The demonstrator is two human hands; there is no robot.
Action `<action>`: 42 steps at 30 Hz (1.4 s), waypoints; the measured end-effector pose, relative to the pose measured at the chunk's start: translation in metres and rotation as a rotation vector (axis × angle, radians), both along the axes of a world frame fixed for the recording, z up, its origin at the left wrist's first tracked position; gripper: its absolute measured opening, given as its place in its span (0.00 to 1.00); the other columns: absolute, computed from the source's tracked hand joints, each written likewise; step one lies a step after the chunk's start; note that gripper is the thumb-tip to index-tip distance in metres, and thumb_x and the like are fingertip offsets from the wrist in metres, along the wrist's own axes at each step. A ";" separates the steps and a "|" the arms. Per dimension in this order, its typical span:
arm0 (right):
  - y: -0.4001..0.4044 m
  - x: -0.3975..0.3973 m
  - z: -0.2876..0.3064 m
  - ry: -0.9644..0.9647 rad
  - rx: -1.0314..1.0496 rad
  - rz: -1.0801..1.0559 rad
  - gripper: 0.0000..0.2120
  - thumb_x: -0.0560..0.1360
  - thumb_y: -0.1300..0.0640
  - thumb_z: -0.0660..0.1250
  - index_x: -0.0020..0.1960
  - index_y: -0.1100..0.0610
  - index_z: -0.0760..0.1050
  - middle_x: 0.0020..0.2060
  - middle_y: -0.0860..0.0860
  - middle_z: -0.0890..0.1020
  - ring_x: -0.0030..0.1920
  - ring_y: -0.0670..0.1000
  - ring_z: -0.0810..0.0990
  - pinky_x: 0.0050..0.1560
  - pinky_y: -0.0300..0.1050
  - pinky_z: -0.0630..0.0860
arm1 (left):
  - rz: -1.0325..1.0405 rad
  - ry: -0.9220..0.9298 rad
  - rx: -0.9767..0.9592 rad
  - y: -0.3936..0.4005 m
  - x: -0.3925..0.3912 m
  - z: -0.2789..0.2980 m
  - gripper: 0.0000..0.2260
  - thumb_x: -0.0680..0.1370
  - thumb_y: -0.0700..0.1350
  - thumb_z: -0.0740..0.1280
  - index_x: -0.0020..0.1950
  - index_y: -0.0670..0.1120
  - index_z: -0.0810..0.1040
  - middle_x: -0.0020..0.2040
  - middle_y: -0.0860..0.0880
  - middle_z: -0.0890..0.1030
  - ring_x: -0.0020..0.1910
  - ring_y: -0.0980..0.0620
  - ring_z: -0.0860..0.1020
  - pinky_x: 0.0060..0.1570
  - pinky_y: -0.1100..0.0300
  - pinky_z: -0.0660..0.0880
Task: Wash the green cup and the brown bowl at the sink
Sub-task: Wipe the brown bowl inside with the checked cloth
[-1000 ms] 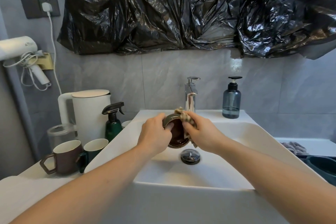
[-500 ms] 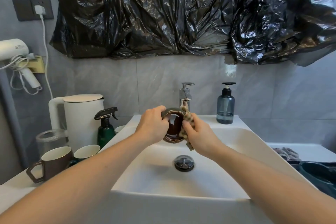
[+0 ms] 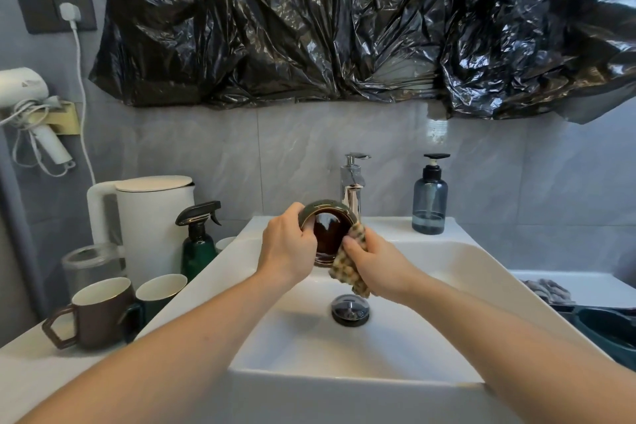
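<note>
Over the white sink [image 3: 457,272], my left hand [image 3: 287,248] grips the brown bowl [image 3: 327,234] by its left rim, tilted so its glossy dark inside faces me. My right hand [image 3: 377,267] holds a checked yellow-brown cloth [image 3: 349,268] against the bowl's right edge, and part of the cloth hangs below my palm. The green cup [image 3: 159,291], white inside, stands on the counter at the left beside a brown mug [image 3: 96,311].
The chrome faucet [image 3: 351,189] rises just behind the bowl, and the drain plug [image 3: 350,309] sits below it. A blue soap bottle [image 3: 430,198] stands at the back right. A white kettle [image 3: 151,224], a green spray bottle [image 3: 198,241] and a clear jar [image 3: 91,263] crowd the left counter.
The cloth has shifted from the bowl's top rim down to its right side. Both hands and the bowl have stayed over the sink while the view tilted down.
</note>
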State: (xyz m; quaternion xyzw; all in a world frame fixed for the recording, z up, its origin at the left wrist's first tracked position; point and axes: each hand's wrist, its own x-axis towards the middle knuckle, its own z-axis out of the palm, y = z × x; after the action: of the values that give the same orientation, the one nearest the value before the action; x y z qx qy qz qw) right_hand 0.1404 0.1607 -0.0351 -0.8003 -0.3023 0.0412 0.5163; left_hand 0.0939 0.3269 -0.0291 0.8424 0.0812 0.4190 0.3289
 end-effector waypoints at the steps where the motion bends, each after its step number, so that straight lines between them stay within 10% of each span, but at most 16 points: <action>1: -0.001 0.000 0.000 -0.023 -0.014 -0.008 0.11 0.85 0.48 0.58 0.64 0.50 0.71 0.50 0.50 0.84 0.43 0.46 0.83 0.37 0.36 0.77 | -0.008 0.016 0.003 0.000 0.000 -0.001 0.09 0.85 0.45 0.61 0.47 0.47 0.77 0.42 0.47 0.81 0.43 0.42 0.77 0.42 0.50 0.72; 7: -0.005 -0.003 0.006 -0.273 0.122 -0.024 0.07 0.85 0.53 0.58 0.61 0.46 0.71 0.38 0.53 0.83 0.30 0.52 0.79 0.30 0.46 0.77 | -0.065 0.011 0.093 -0.005 -0.004 -0.002 0.07 0.84 0.44 0.62 0.49 0.47 0.77 0.41 0.47 0.81 0.43 0.41 0.77 0.43 0.46 0.76; 15: -0.001 -0.003 0.004 0.093 0.004 0.090 0.10 0.86 0.51 0.58 0.61 0.54 0.73 0.46 0.51 0.83 0.34 0.42 0.79 0.25 0.29 0.70 | -0.019 -0.033 -0.083 -0.002 -0.005 -0.001 0.10 0.86 0.45 0.62 0.47 0.48 0.78 0.40 0.50 0.81 0.42 0.46 0.78 0.44 0.47 0.77; 30: -0.008 0.002 0.004 -0.495 -0.129 -0.169 0.12 0.81 0.51 0.63 0.62 0.42 0.75 0.47 0.46 0.84 0.46 0.52 0.82 0.46 0.50 0.80 | -0.105 0.190 0.194 -0.006 -0.003 -0.011 0.03 0.82 0.44 0.66 0.55 0.50 0.75 0.52 0.48 0.84 0.53 0.41 0.79 0.50 0.49 0.74; 37: -0.005 -0.008 0.003 0.035 -0.221 0.013 0.10 0.85 0.46 0.57 0.56 0.50 0.74 0.49 0.51 0.83 0.46 0.48 0.81 0.46 0.43 0.78 | 0.054 0.050 0.095 -0.004 -0.005 -0.002 0.06 0.82 0.39 0.63 0.52 0.50 0.71 0.44 0.49 0.79 0.44 0.43 0.75 0.42 0.51 0.68; 42: -0.004 -0.003 0.004 -0.248 -0.097 -0.127 0.08 0.84 0.48 0.59 0.59 0.48 0.73 0.47 0.49 0.83 0.45 0.50 0.83 0.50 0.51 0.82 | -0.045 0.090 0.166 -0.005 -0.003 -0.006 0.06 0.84 0.40 0.62 0.51 0.51 0.70 0.44 0.49 0.79 0.45 0.42 0.76 0.42 0.52 0.67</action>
State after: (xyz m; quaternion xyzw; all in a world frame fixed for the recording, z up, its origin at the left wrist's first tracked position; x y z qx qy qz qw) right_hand 0.1372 0.1569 -0.0308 -0.8407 -0.3103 -0.0762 0.4372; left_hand 0.0905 0.3223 -0.0353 0.8864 0.0420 0.3785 0.2633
